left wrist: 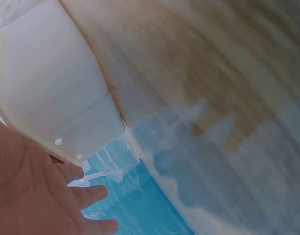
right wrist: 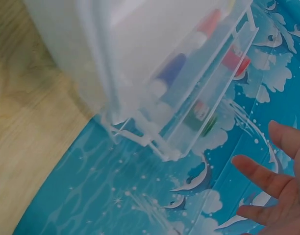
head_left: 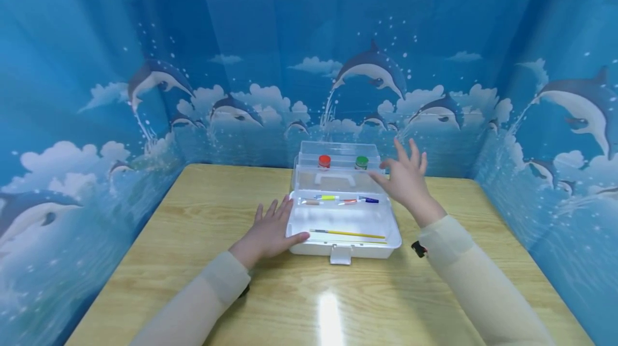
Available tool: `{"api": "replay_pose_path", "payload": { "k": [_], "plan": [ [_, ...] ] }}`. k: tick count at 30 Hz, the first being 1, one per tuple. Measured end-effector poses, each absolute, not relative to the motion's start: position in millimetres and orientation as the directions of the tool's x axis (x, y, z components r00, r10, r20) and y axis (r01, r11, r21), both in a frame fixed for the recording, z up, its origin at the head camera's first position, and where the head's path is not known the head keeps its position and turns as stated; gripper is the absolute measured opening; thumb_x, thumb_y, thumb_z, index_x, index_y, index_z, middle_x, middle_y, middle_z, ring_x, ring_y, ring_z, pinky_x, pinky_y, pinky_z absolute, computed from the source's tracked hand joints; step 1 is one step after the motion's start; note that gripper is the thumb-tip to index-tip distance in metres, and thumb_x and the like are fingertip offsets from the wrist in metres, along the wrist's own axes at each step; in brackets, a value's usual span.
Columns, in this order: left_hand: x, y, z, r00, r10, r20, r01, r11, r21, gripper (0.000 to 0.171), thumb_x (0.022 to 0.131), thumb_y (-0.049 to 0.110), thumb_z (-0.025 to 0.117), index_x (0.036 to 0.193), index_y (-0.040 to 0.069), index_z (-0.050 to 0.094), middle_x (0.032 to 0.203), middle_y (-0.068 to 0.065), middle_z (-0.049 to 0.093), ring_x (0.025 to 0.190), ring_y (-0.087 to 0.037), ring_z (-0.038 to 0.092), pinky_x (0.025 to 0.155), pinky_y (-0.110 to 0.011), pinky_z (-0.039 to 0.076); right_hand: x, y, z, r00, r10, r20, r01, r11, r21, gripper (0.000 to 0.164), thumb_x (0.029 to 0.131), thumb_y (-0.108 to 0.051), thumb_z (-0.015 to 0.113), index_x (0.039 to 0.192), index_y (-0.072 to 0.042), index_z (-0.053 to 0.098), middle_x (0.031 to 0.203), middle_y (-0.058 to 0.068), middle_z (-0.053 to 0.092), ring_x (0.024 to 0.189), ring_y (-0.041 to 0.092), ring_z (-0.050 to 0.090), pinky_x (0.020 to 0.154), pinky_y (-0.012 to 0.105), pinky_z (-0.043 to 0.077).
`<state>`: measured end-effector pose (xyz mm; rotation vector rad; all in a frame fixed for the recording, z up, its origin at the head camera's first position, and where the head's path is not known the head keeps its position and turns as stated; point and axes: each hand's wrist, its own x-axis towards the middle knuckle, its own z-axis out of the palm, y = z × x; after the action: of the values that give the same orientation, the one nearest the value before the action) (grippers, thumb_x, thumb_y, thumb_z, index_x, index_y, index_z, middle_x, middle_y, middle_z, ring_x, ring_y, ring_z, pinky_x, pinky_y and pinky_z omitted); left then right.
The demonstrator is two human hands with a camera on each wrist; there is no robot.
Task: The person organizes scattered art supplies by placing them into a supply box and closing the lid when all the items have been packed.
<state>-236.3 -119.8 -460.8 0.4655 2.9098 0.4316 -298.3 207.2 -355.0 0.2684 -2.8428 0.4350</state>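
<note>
A white plastic case (head_left: pixel 347 220) with a clear lid lies opened on the table. My left hand (head_left: pixel 271 232) rests against its left side, fingers spread and the thumb over the front left rim. To the right of the raised trays, my right hand (head_left: pixel 406 181) is lifted with fingers spread, holding nothing. A red-capped jar (head_left: pixel 324 161) and a green-capped jar (head_left: pixel 361 162) stand in the upper tray, the green one nearest my right hand. Several small paint tubes (head_left: pixel 348 201) lie below them. A yellow-handled paintbrush (head_left: pixel 354 234) lies along the front of the case.
The wood-grain table (head_left: pixel 203 212) reaches back to a blue curtain (head_left: pixel 270 24) printed with dolphins, which also hangs on both sides. A white latch (head_left: pixel 340 255) hangs from the front of the case.
</note>
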Motion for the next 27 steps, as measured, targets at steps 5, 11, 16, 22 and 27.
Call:
{"api": "replay_pose_path", "payload": {
  "k": [5,11,16,22,27],
  "plan": [
    [-236.9,-119.5,-460.9,-0.938,0.323,-0.123,0.275,0.913,0.301,0.106,0.089,0.082,0.036,0.162,0.014,0.000,0.168,-0.005,-0.002,0.153,-0.036,0.001,0.118,-0.061,-0.008,-295.2,218.0,-361.4,-0.945,-0.143,0.292,-0.225,0.936,-0.269,0.044,0.095,-0.044,0.066,0.114,-0.004,0.072,0.165,0.022,0.010,0.150,0.043,-0.015,0.112,0.068,-0.015],
    [-235.0,-119.2,-459.3,-0.939,0.324,-0.117,0.277,0.911,0.304,0.105,0.090,0.081,0.037,0.162,0.013,0.003,0.168,-0.006,-0.001,0.153,-0.037,0.003,0.118,-0.061,-0.007,-293.9,228.2,-372.4,-0.948,-0.127,0.292,-0.216,0.930,-0.297,0.041,0.098,-0.038,0.064,0.113,-0.001,0.072,0.164,0.025,0.012,0.150,0.045,-0.012,0.113,0.069,-0.011],
    [-233.4,-118.6,-456.8,-0.938,0.327,-0.115,0.278,0.909,0.311,0.104,0.091,0.079,0.038,0.162,0.011,0.004,0.168,-0.008,0.001,0.152,-0.038,0.004,0.118,-0.063,-0.005,-296.6,235.5,-381.8,-0.954,-0.103,0.281,-0.194,0.927,-0.321,0.037,0.099,-0.034,0.062,0.112,-0.001,0.072,0.163,0.026,0.013,0.150,0.046,-0.010,0.113,0.070,-0.008],
    [-232.4,-118.0,-454.5,-0.940,0.322,-0.116,0.276,0.913,0.300,0.105,0.090,0.080,0.037,0.162,0.011,0.004,0.168,-0.008,0.001,0.152,-0.038,0.005,0.118,-0.062,-0.004,-299.5,241.3,-390.0,-0.961,-0.090,0.262,-0.176,0.928,-0.329,0.036,0.100,-0.031,0.060,0.115,0.000,0.070,0.163,0.028,0.013,0.149,0.047,-0.010,0.112,0.071,-0.007],
    [-232.1,-117.1,-453.6,-0.941,0.320,-0.113,0.277,0.916,0.289,0.104,0.090,0.080,0.037,0.162,0.011,0.005,0.168,-0.008,0.001,0.152,-0.038,0.006,0.118,-0.063,-0.003,-302.4,243.9,-395.4,-0.970,-0.080,0.231,-0.154,0.934,-0.321,0.034,0.100,-0.028,0.059,0.115,0.000,0.070,0.162,0.029,0.012,0.148,0.050,-0.008,0.112,0.072,-0.005]
  ]
}}
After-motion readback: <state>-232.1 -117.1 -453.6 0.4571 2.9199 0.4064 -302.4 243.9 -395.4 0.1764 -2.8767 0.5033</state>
